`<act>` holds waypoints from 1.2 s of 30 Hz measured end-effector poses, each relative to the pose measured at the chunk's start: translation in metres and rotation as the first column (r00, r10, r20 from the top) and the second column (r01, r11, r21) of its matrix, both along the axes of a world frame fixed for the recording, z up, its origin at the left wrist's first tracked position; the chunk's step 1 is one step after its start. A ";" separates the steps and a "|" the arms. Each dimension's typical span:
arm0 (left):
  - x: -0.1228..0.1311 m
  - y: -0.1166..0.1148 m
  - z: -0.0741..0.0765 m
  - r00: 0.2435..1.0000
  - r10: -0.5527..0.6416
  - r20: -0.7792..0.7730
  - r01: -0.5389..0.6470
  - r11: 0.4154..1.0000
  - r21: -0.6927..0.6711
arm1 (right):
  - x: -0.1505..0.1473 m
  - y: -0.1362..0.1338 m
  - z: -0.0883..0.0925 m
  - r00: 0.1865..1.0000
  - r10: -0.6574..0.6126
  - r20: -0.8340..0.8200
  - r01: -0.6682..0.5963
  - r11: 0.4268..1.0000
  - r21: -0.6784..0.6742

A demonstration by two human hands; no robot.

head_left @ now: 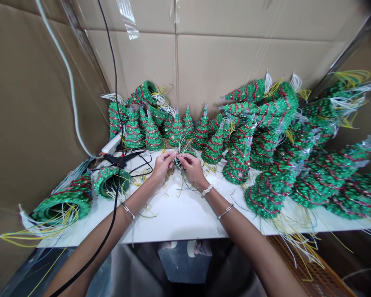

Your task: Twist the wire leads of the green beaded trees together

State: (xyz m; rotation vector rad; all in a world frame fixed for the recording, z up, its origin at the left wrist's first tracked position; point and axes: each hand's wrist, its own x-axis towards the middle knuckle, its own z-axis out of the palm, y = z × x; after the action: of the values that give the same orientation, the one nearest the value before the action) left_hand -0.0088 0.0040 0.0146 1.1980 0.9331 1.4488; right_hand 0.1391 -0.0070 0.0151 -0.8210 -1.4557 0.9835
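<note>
Near the middle of the white table (173, 218), my left hand (164, 166) and my right hand (191, 167) almost meet at the fingertips. Both pinch thin pale wires (180, 145), whose loose ends fan out above and below the fingers. Just behind my hands is a small green tinsel part (190, 152), mostly covered by them; I cannot tell whether the wires join it. Wire scraps (188, 185) litter the tabletop around my wrists. The nearest standing piece is a small green tinsel Christmas tree (213, 148) with red garland, right of my right hand.
Tinsel trees (238, 161) crowd the back and right, many trailing white and yellow wires (297, 235). Two hollow trees (60, 208) lie at left, beside a black tool with an orange part (119, 159). A black cable (114, 82) hangs across my left arm. Cardboard (204, 62) encloses the table.
</note>
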 end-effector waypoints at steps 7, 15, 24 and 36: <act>0.002 -0.003 -0.002 0.999 -0.001 0.035 0.002 1.000 -0.030 | 0.001 0.000 0.000 0.998 -0.021 0.056 0.018 0.999 0.041; 0.000 -0.003 -0.001 0.999 0.004 0.031 -0.004 1.000 -0.023 | 0.001 0.000 -0.001 0.999 -0.014 0.039 0.013 0.999 0.045; 0.017 0.000 0.013 0.993 0.116 -0.002 -0.116 0.993 -0.003 | -0.001 0.000 0.002 0.990 -0.022 -0.140 0.012 0.998 -0.070; 0.045 0.011 0.028 0.972 0.216 -0.090 -0.214 0.976 0.039 | 0.000 0.001 0.002 0.961 -0.137 -0.240 0.119 0.989 -0.090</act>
State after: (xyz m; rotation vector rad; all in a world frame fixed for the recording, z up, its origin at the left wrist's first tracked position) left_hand 0.0365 0.0148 0.0431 1.2245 1.1385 1.5922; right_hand 0.1393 -0.0062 0.0168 -0.8060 -1.1452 1.0077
